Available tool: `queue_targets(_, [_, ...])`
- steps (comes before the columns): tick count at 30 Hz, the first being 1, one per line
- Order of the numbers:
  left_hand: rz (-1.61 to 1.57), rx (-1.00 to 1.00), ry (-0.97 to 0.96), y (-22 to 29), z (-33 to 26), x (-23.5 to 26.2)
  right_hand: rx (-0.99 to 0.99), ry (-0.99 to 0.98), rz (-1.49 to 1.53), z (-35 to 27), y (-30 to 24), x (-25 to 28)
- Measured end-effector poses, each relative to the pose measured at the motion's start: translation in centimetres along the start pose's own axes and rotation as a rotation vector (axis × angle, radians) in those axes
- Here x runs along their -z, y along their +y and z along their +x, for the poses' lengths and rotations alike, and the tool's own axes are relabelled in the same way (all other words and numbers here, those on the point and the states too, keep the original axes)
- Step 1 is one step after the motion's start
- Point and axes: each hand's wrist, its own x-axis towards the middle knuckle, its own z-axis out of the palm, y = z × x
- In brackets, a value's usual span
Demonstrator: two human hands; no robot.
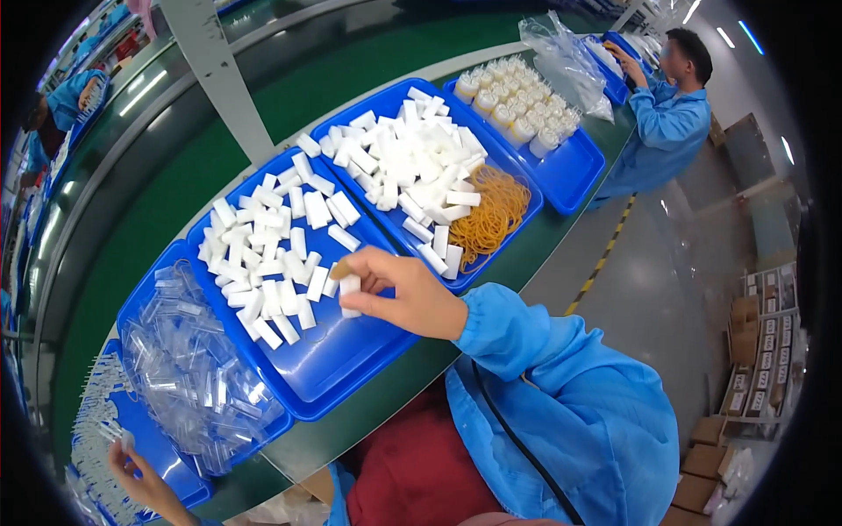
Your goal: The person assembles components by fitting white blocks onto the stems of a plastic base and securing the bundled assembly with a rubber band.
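Observation:
My right hand (399,289) is closed in a pinch on a small white block (350,294), held over a blue tray (342,373). Many similar white blocks (281,298) lie loose in that tray, to the left of the hand. One finger wears a tan finger cot. At the lower left, my left hand (145,486) reaches to a heap of thin, spiky whitish pieces (96,421) in another blue tray (158,451). Its fingertips close around a small pale piece (125,438), too small to make out well.
Clear plastic pieces (189,368) fill a tray between my hands. Farther right, one tray holds white blocks (403,149) and orange rubber bands (495,215); another holds white-and-clear bottles (517,101). A co-worker in blue (671,118) works at the far right. A metal post (219,74) rises behind.

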Motion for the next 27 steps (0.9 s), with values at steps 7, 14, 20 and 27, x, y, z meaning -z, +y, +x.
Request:
queue_targets(7, [-0.806,0.023,-0.282,17.7,-10.5,-4.0,-0.206,-0.103,0.598,0.9,0.7,-2.6])
queue_targets(14, [-1.393,0.307,-0.676,25.3,-14.0,-9.1,-0.337,0.096,0.8,-0.1,0.1,-1.3])
queue_targets(20, [-1.394,0.332,-0.744,26.1,-13.7,-9.2,-0.322,0.056,0.852,-0.8,0.5,-0.6])
queue_targets(27, [-1.372,0.329,-0.783,26.0,-13.7,-9.7,-0.252,-0.005,0.714,-1.6,0.8,-0.2])
